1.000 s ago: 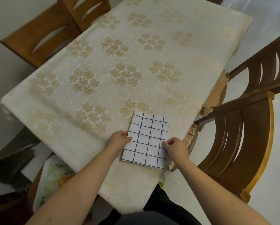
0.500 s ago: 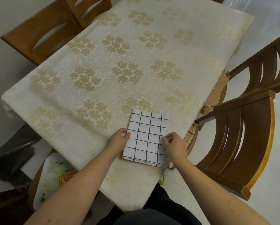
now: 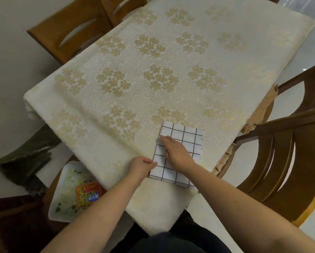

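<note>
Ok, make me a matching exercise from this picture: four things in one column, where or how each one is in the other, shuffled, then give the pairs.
Things
1. left hand
2. right hand
3. cloth
4. packet

Place or state
a. lies in the white tray, below the table edge
b. folded, checked, near the table's near right corner
c. lies flat on top of the cloth
d. pinches the cloth's left edge

Pairs: 1-d, 2-c, 3-b, 4-a
</note>
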`<state>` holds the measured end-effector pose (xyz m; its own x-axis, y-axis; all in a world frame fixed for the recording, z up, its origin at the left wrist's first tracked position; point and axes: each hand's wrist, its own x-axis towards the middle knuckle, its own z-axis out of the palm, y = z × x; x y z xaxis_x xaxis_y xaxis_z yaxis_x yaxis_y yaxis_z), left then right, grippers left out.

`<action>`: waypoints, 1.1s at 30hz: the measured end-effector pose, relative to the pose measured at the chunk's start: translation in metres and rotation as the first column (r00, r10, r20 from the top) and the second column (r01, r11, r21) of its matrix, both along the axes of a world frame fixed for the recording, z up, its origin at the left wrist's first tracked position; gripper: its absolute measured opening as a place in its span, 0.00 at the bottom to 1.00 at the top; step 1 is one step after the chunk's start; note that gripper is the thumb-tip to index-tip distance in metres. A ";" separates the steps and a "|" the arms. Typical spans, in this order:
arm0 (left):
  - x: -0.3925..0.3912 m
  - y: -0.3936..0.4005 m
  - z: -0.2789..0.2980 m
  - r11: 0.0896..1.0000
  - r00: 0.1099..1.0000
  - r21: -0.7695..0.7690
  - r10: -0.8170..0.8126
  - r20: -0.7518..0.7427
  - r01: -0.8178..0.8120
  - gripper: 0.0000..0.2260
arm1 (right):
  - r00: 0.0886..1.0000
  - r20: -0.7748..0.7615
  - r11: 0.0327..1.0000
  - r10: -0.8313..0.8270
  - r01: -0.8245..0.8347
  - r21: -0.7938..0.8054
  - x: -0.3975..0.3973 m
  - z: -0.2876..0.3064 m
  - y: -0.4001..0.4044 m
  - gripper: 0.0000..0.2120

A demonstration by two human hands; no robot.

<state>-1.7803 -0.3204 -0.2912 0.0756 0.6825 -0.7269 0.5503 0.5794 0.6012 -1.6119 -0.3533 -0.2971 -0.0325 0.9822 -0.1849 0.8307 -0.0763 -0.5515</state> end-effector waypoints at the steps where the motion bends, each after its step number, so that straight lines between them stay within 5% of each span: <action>1: 0.000 -0.001 -0.001 1.000 1.000 0.007 -0.007 -0.016 0.007 0.07 | 1.000 0.010 1.000 0.009 -0.008 -0.026 0.000 -0.002 0.001 0.27; 10: -0.018 -0.006 -0.001 0.994 0.993 -0.031 -0.102 0.055 0.104 0.08 | 0.998 0.061 1.000 0.025 -0.024 -0.013 0.003 -0.019 -0.001 0.26; 14: -0.018 0.003 0.002 0.976 0.974 0.021 -0.216 0.069 0.215 0.09 | 0.984 -0.030 0.982 -0.177 0.179 0.064 0.015 -0.008 -0.006 0.23; 19: 0.003 0.030 0.003 0.986 0.985 0.092 -0.149 0.088 0.140 0.12 | 0.753 0.087 0.758 -0.652 0.651 0.042 0.047 0.004 -0.038 0.14; 24: 0.030 0.055 0.009 0.971 0.970 0.058 -0.235 0.057 0.232 0.09 | 0.547 -0.063 0.551 -0.834 0.827 -0.114 0.066 -0.001 -0.069 0.14; 29: 0.036 0.069 0.012 0.883 0.879 0.063 -0.469 0.084 0.465 0.08 | 0.535 -0.149 0.555 -0.832 0.806 -0.207 0.066 -0.002 -0.079 0.15; 33: 0.036 0.066 0.017 0.882 0.871 0.140 -0.468 0.151 0.450 0.07 | 0.519 -0.205 0.557 -0.830 0.796 -0.238 0.066 0.002 -0.081 0.18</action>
